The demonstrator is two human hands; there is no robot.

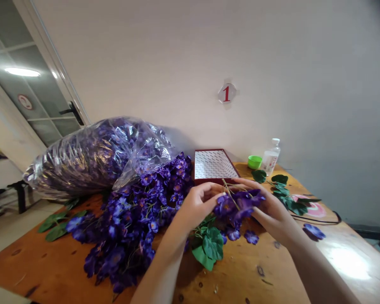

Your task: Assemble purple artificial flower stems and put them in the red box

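Note:
Over the middle of the wooden table [240, 274], both my hands hold one sprig of artificial purple flowers [237, 207] with a thin stem. My left hand [196, 207] pinches the sprig from the left, fingers curled on the blooms. My right hand [269, 207] wraps round it from the right. Green fabric leaves [210, 245] hang under the sprig onto the table. A large heap of the same purple flowers [136, 215] lies just left of my left hand.
A clear plastic bag full of purple flowers [91, 156] lies at the back left. A red-rimmed tray [213, 164], a green cap [255, 161] and a small clear bottle [270, 156] stand by the wall. Leafy stems [285, 194] and one loose bloom [313, 231] lie at right.

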